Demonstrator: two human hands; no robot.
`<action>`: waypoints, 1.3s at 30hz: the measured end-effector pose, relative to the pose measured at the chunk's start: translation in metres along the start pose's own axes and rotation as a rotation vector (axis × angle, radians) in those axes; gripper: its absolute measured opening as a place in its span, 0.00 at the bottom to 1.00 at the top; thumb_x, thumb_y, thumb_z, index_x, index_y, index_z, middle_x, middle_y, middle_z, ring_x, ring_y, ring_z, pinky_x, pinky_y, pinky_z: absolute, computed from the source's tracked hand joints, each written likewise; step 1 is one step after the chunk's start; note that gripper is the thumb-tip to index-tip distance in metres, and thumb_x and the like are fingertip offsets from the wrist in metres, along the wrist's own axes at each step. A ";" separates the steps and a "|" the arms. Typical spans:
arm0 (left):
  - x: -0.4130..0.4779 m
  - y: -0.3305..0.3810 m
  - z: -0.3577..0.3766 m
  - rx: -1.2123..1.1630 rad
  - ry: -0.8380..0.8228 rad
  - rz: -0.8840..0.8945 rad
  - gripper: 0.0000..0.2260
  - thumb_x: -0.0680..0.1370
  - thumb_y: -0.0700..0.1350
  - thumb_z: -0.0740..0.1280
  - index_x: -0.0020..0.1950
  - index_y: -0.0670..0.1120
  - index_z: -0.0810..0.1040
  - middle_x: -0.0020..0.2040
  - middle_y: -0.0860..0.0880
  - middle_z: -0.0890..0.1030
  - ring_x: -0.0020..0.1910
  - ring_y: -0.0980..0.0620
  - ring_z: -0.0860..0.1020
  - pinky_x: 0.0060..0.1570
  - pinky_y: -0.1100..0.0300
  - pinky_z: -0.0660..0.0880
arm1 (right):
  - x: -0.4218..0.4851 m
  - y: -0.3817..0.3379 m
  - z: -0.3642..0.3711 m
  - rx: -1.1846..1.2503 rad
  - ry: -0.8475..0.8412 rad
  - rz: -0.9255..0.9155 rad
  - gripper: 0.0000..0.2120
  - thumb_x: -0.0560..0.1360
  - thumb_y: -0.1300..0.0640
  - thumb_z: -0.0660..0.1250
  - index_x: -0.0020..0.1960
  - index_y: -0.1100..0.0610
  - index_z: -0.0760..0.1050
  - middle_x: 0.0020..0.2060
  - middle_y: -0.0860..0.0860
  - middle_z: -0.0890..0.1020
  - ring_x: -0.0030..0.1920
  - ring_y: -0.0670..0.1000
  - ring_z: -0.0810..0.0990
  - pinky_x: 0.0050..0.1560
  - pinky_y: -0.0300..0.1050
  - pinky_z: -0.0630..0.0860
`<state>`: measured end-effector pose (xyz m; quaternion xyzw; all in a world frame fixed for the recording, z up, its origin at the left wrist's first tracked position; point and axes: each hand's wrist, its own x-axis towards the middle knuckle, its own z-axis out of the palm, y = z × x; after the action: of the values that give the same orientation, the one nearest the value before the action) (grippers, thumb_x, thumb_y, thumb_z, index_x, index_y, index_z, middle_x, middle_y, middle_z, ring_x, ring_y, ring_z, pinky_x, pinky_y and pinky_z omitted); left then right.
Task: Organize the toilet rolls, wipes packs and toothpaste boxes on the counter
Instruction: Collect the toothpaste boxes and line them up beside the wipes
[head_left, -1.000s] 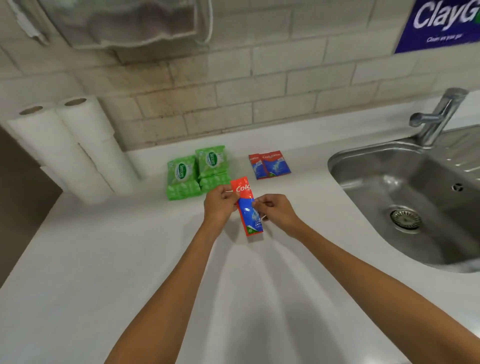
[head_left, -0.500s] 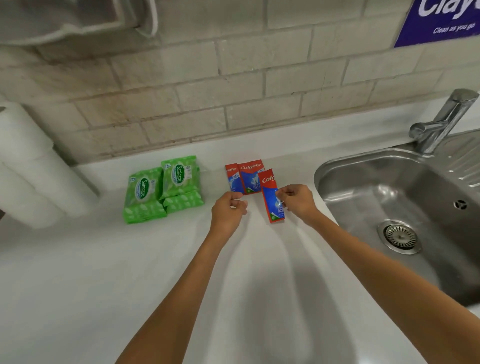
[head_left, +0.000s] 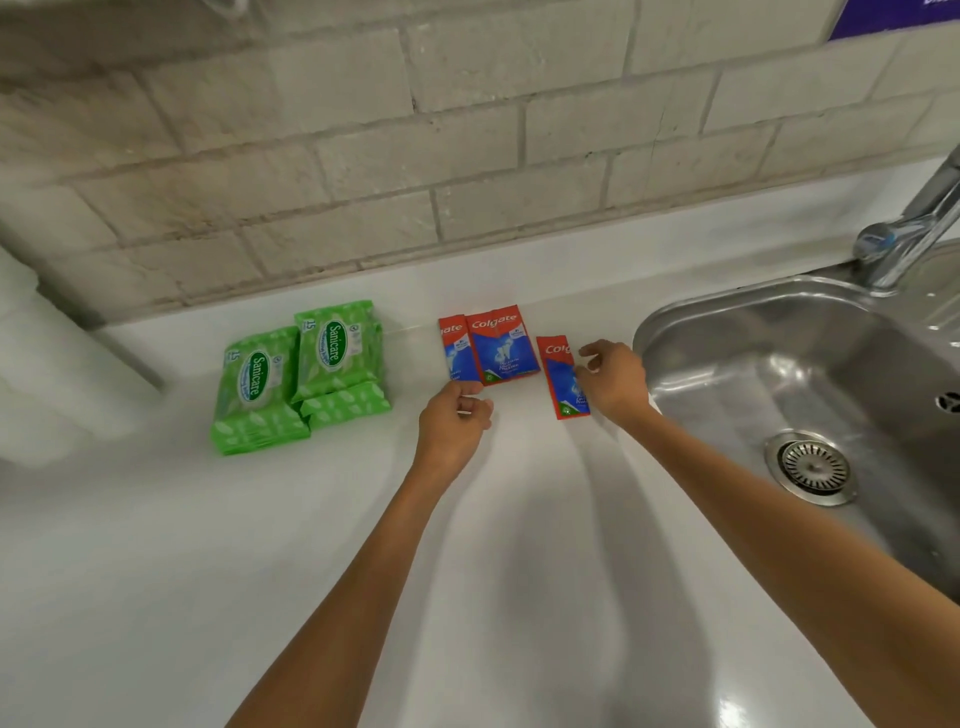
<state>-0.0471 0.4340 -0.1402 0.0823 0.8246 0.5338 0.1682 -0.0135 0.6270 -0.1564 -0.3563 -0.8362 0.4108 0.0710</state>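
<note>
- On the white counter (head_left: 519, 571), far side by the tiled wall, the goods lie in groups: wipes (head_left: 337, 348) at left, toothpaste boxes in the middle, sink (head_left: 727, 364) at right.
- The sink holds nothing but its drain (head_left: 813, 467); the tap (head_left: 914, 228) stands at its far rim.
- The green wipes lie in two small stacks that touch, one nearer and further left than the other.
- Two boxes (head_left: 501, 345) lie flat side by side, the right one overlapping the left.
- A third box (head_left: 558, 376) lies flat just right of that pair, a narrow strip of counter between, between the pair and the sink.
- The right hand (head_left: 615, 382) covers the third box's right edge; its fingers (head_left: 587, 349) are apart and only slightly bent, with the thumb tip on the box face.
- The left hand (head_left: 454, 421) is just near of the pair, fingers curled in and holding nothing; whether the thumb touches the left box cannot be told.
- The toilet rolls (head_left: 52, 374) are a white blur at the left edge, cut off, so their number and stacking cannot be made out.
- A purple sign (head_left: 893, 21) is cropped at the top right.
- A second ago both hands held the third box up, nearer than the wipes; half a second ago it was against the pair, pinched by the right hand. Now it is a little further right and the grip has loosened.
- The view has closed in, pushing the rolls mostly out of sight.
</note>
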 end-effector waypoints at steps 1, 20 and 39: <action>-0.001 0.000 0.001 0.007 -0.001 0.005 0.12 0.77 0.38 0.63 0.60 0.38 0.74 0.43 0.46 0.77 0.43 0.47 0.78 0.45 0.61 0.75 | -0.003 0.001 -0.001 -0.065 -0.004 -0.066 0.17 0.76 0.58 0.64 0.65 0.58 0.71 0.62 0.56 0.74 0.59 0.55 0.78 0.43 0.44 0.76; 0.007 0.000 -0.002 0.082 -0.018 0.026 0.12 0.78 0.42 0.63 0.60 0.41 0.74 0.49 0.46 0.77 0.50 0.45 0.80 0.50 0.59 0.76 | 0.019 0.016 0.004 -0.528 -0.185 -0.485 0.21 0.80 0.55 0.55 0.72 0.52 0.63 0.73 0.48 0.64 0.74 0.51 0.59 0.73 0.49 0.54; 0.028 -0.011 0.006 0.287 0.091 0.159 0.12 0.78 0.41 0.63 0.60 0.41 0.75 0.58 0.43 0.77 0.55 0.50 0.76 0.50 0.65 0.72 | 0.039 0.003 0.026 -0.379 -0.149 -0.486 0.20 0.81 0.56 0.55 0.72 0.55 0.63 0.74 0.51 0.63 0.74 0.51 0.60 0.72 0.45 0.58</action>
<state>-0.0706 0.4430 -0.1580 0.1462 0.8900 0.4255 0.0747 -0.0513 0.6378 -0.1825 -0.1218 -0.9614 0.2437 0.0382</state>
